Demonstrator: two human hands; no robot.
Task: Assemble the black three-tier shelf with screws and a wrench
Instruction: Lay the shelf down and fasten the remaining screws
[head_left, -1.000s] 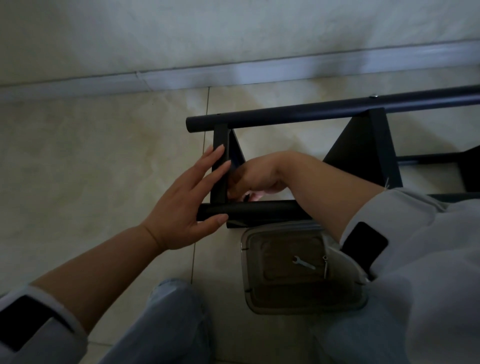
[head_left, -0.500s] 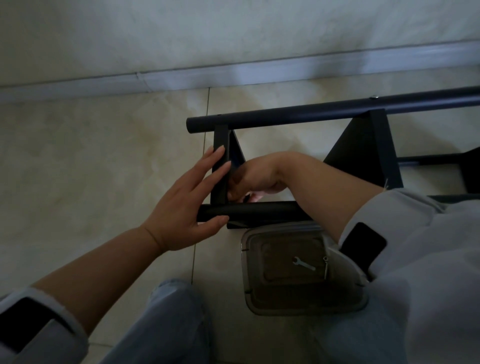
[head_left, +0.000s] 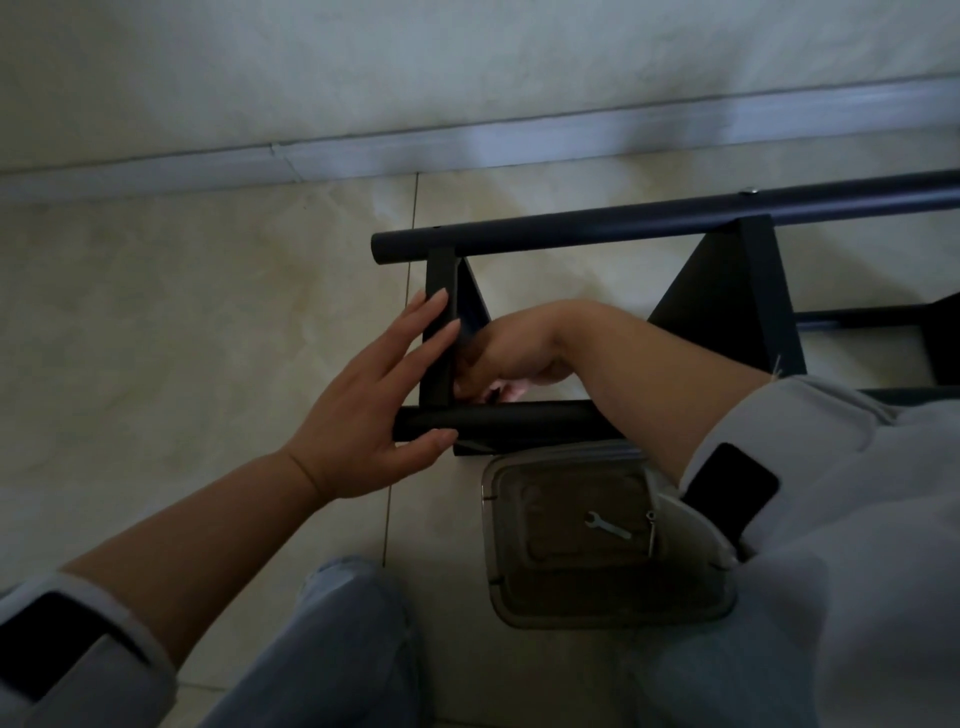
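My left hand (head_left: 363, 410) lies spread, straight fingers pressing the shelf frame (head_left: 440, 332) at its end upright and thumb under the near tube (head_left: 498, 418). The frame lies on its side on the floor between both hands. I judge it stiff, light metal with slick paint, best held at tube joints. My right hand (head_left: 511, 358) curls behind the upright; what it pinches I cannot tell. The wrench (head_left: 607, 526) lies unused in the tray (head_left: 491, 540) near the right forearm.
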